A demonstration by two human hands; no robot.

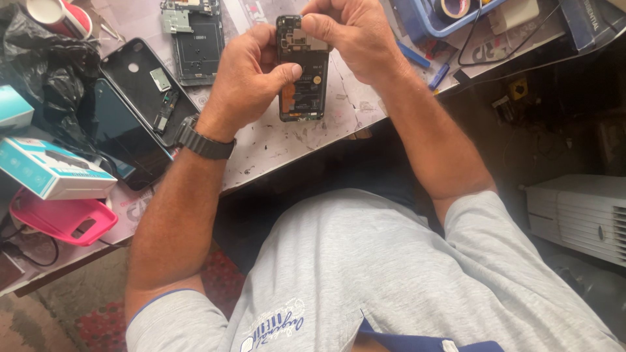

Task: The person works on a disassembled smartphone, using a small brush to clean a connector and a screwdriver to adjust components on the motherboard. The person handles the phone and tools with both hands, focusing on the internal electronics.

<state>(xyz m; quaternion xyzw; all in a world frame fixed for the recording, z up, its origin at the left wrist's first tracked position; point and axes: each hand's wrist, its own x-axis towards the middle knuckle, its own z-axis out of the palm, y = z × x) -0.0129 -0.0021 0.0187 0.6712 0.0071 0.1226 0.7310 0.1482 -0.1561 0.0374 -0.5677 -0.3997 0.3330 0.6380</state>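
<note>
Your left hand (251, 81) grasps the opened phone (303, 68) upright above the table (274, 140), long axis running near-to-far; your right hand (352, 36) pinches its far top end.

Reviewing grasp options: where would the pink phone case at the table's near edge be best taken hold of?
Probably the pink case by its long raised side rim, coming from above. It lies flat, hollow side up, so the thin wall offers a pinch. The teal box crowds its far edge; the near edge is freer.

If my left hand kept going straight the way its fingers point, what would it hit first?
The left hand already grips the opened phone; pushing further, it would likely meet the right hand first, though depth is unclear.
</note>
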